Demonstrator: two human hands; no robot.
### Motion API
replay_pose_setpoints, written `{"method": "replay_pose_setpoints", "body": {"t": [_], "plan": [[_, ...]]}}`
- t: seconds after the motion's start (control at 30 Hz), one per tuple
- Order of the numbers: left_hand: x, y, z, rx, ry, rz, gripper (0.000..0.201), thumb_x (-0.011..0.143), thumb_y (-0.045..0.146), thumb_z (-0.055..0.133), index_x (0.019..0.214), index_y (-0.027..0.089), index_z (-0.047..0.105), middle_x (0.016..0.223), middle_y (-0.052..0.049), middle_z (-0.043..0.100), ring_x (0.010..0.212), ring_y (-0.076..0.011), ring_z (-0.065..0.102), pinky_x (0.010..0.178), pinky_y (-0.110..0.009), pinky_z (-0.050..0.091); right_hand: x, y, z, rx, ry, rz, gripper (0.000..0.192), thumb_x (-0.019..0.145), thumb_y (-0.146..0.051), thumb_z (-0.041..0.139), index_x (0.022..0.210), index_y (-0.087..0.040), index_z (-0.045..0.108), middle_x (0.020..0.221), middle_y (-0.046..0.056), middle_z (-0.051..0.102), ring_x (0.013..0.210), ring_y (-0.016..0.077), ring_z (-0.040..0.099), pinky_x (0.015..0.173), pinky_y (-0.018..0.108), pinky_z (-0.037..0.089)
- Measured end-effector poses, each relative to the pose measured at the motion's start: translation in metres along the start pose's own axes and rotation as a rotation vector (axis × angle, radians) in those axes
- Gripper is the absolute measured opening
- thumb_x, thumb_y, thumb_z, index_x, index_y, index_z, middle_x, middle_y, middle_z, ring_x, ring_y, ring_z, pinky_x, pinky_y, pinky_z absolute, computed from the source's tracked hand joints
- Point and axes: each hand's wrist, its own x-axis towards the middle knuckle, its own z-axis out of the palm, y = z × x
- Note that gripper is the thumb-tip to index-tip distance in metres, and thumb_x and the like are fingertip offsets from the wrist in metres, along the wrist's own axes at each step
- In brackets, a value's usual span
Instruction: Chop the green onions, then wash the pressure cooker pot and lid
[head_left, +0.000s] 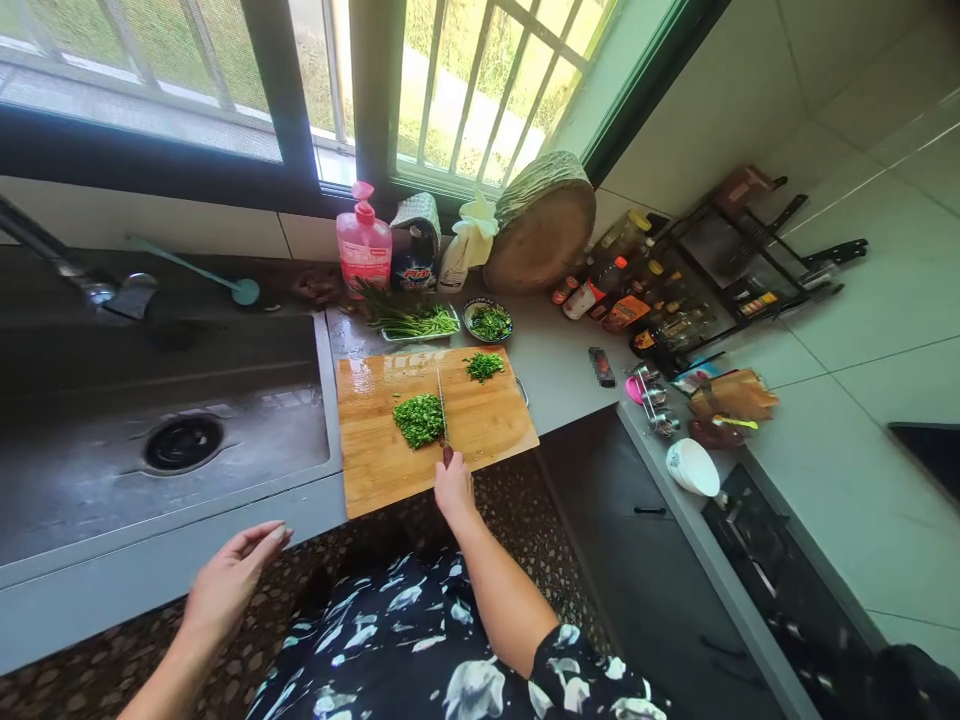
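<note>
My right hand [454,490] is closed around the dark red handle of a kitchen knife [443,412]. The blade points away from me, its edge on the wooden cutting board [375,470]. Just left of the blade lies a heap of finely chopped green herbs [418,420]. A smaller, coarser pile of chopped greens [484,366] sits at the board's far right. My left hand [231,575] is in the air in front of the counter edge, left of the board. Its thumb and fingers are pressed together, and I see nothing between them.
The sink [330,400] adjoins the board on the left. Behind the board are a tray of long green stalks [421,322], a patterned bowl of greens [489,320] and a pink pump bottle [364,245]. A round wooden block [544,235] leans by the window. Sauce bottles [592,290] stand right.
</note>
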Motion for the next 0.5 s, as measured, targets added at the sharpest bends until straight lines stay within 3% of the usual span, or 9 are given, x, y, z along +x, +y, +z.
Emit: {"method": "replay_pose_setpoints", "body": {"t": [0.17,0.3,0.37,0.5], "plan": [[0.001,-0.003,-0.002,-0.101,0.016,-0.001,0.035,0.058,0.044,0.065,0.085,0.022,0.063,0.085,-0.006,0.073,0.095,-0.0270,0.066,0.082,-0.034,0.053,0.002,0.042,-0.022,-0.017,0.091,0.045,0.024,0.092,-0.028,0.041,0.109,-0.012,0.049,0.105,0.017,0.064,0.096,0.0256,0.063,0.078,0.032,0.043],[-0.005,0.008,-0.001,-0.043,0.037,-0.035,0.041,0.053,0.047,0.067,0.084,0.022,0.065,0.084,-0.006,0.073,0.094,-0.0289,0.066,0.080,-0.035,0.053,-0.002,0.067,-0.027,-0.035,0.116,0.129,0.024,0.092,-0.026,0.041,0.108,-0.011,0.049,0.105,0.020,0.064,0.097,0.0276,0.063,0.078,0.033,0.043],[-0.010,0.017,0.002,-0.039,0.043,-0.051,0.043,0.048,0.046,0.068,0.082,0.021,0.065,0.082,-0.006,0.073,0.093,-0.0280,0.066,0.077,-0.032,0.054,-0.005,0.060,-0.021,-0.028,0.092,0.133,0.024,0.092,-0.026,0.042,0.108,-0.011,0.049,0.104,0.020,0.064,0.098,0.0277,0.062,0.078,0.034,0.044],[-0.016,0.033,0.011,-0.037,0.057,-0.049,0.044,0.044,0.045,0.067,0.080,0.021,0.064,0.079,-0.005,0.072,0.094,-0.0273,0.065,0.081,-0.032,0.052,-0.008,0.020,0.002,0.035,0.023,0.068,0.023,0.092,-0.029,0.042,0.108,-0.013,0.048,0.104,0.019,0.064,0.097,0.0265,0.062,0.079,0.033,0.045]]}}
